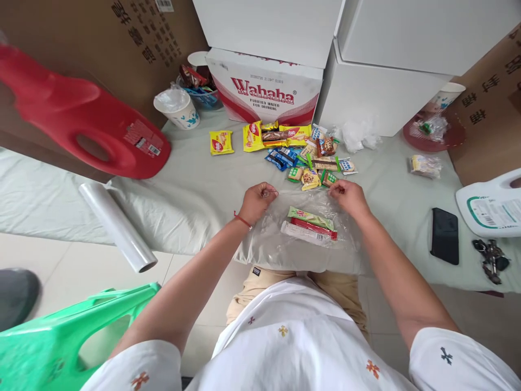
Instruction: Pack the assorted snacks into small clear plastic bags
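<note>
On the pale green cloth (195,201), clear plastic (271,224) spreads, its far side pinched in the closed fingertips of the left hand (256,203) and right hand (350,200), apparently to keep it flat. Three wrapped snack bars (311,219) lie bunched around its middle, perhaps leaving the margins free.

Left arm (191,277) and right arm (407,271) extend forward, converging; left hand (257,201) at eleven o'clock, right hand (350,199) at one o'clock, apart, both in a thumb-and-finger pinch.
</note>
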`<state>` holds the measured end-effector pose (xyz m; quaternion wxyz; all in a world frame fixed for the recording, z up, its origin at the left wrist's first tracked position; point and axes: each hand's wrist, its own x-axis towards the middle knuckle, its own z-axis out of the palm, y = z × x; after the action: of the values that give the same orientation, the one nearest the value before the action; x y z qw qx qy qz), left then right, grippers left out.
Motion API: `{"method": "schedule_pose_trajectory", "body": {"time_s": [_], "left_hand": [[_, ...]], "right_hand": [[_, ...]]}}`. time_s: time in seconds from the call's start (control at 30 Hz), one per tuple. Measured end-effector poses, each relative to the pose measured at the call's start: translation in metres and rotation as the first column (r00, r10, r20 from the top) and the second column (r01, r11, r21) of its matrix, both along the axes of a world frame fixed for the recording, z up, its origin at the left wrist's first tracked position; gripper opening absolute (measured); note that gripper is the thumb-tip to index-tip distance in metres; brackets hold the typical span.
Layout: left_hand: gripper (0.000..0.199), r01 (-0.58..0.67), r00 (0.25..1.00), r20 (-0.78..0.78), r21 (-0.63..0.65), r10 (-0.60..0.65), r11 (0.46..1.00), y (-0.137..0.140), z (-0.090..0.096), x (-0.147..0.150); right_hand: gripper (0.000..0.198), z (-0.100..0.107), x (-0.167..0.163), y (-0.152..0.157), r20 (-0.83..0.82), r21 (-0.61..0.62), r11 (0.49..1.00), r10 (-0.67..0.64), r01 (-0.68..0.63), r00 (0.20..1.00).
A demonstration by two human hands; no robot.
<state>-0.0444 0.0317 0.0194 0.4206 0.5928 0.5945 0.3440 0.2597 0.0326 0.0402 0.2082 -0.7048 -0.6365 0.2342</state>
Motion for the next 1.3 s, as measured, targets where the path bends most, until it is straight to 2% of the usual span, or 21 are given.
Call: {"method": "schedule_pose_trajectory", "body": {"time_s": [0.07, 0.17, 0.3, 0.37, 0.47, 0.6, 0.77, 0.93, 1.0, 1.1, 1.2, 1.27, 1.3], "left_hand": [[0.020, 0.008, 0.991, 0.130, 0.075, -0.017, 0.997, -0.004, 0.002, -0.008], [0.011, 0.070, 0.976, 0.190, 0.203, -0.110, 0.977, -0.014, 0.010, -0.021], [0.009, 0.198, 0.960, 0.137, 0.286, -0.245, 0.937, -0.036, 0.023, -0.041], [0.010, 0.298, 0.941, 0.073, 0.274, -0.329, 0.914, -0.049, 0.029, -0.051], [0.015, 0.466, 0.882, -0.056, 0.241, -0.467, 0.851, -0.067, 0.036, -0.061], [0.022, 0.570, 0.820, -0.238, 0.258, -0.521, 0.780, -0.082, 0.039, -0.064], [0.027, 0.617, 0.783, -0.308, 0.275, -0.540, 0.738, -0.085, 0.041, -0.058], [0.032, 0.722, 0.679, -0.391, 0.203, -0.621, 0.662, -0.082, 0.050, -0.063], [0.032, 0.699, 0.705, -0.378, 0.226, -0.600, 0.679, -0.076, 0.058, -0.073], [0.024, 0.577, 0.810, -0.336, 0.313, -0.481, 0.754, -0.063, 0.076, -0.085], [0.021, 0.443, 0.889, -0.307, 0.380, -0.341, 0.812, -0.044, 0.096, -0.076], [0.022, 0.426, 0.901, -0.271, 0.411, -0.338, 0.806, -0.033, 0.104, -0.056], [0.022, 0.466, 0.883, -0.267, 0.422, -0.385, 0.778, -0.027, 0.105, -0.042]], "right_hand": [[0.010, 0.007, 0.006, -0.008, -0.144, 0.143, 0.988, 0.085, -0.064, 0.986], [0.011, 0.025, 0.016, -0.030, -0.204, 0.301, 0.937, 0.247, -0.180, 0.947], [0.008, 0.042, 0.031, -0.070, -0.154, 0.297, 0.868, 0.454, -0.397, 0.878], [0.008, 0.042, 0.038, -0.088, -0.123, 0.259, 0.836, 0.525, -0.484, 0.842], [0.010, 0.037, 0.041, -0.109, -0.092, 0.208, 0.811, 0.573, -0.547, 0.814], [0.011, 0.029, 0.034, -0.125, -0.093, 0.209, 0.812, 0.571, -0.545, 0.816], [0.012, 0.022, 0.029, -0.132, -0.077, 0.226, 0.812, 0.565, -0.538, 0.821], [0.021, 0.024, 0.032, -0.143, -0.005, 0.182, 0.806, 0.574, -0.564, 0.819], [0.028, 0.028, 0.028, -0.151, -0.013, 0.232, 0.819, 0.541, -0.524, 0.841], [0.029, 0.030, 0.015, -0.161, 0.039, 0.329, 0.837, 0.450, -0.437, 0.892], [0.039, 0.022, -0.010, -0.167, 0.164, 0.344, 0.846, 0.372, -0.407, 0.914], [0.042, 0.014, -0.030, -0.167, 0.234, 0.338, 0.858, 0.322, -0.387, 0.918], [0.041, 0.011, -0.040, -0.167, 0.262, 0.335, 0.864, 0.297, -0.375, 0.918]]}}
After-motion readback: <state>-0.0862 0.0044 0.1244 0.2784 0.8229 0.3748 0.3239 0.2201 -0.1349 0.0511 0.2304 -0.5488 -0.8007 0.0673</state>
